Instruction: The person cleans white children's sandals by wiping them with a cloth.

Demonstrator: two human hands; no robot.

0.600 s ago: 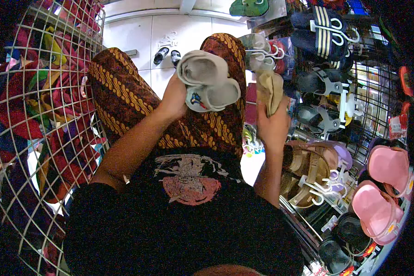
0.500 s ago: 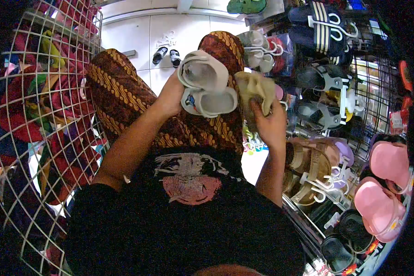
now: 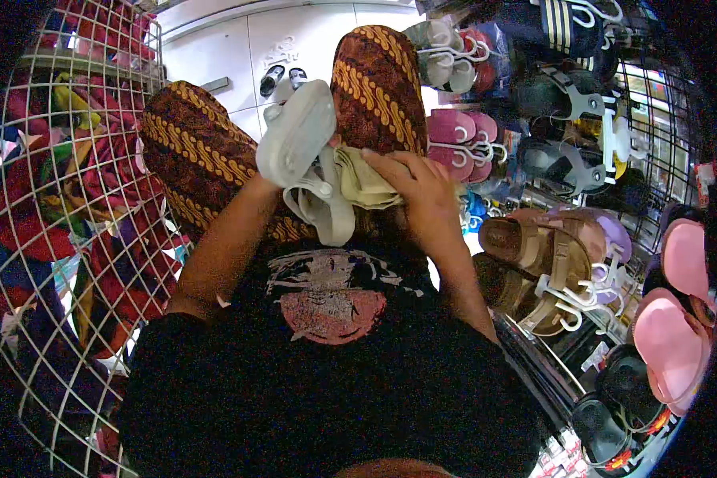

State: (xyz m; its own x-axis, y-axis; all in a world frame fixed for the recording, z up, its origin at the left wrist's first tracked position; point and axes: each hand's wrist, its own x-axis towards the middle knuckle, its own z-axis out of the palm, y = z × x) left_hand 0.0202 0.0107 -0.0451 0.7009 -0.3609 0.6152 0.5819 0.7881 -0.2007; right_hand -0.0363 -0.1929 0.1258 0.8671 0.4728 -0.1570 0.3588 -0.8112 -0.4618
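Head camera: left hand (image 3: 262,191) grips light, squishy-looking shoes (image 3: 299,134), maybe by their sides, the best spot; right hand (image 3: 429,190) clutches floppy cloth (image 3: 362,180).

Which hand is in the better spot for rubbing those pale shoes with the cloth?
Probably the right hand: it already has the cloth, right beside the pale shoes. The left hand is busy holding the shoes, so it seems better suited to steadying them.
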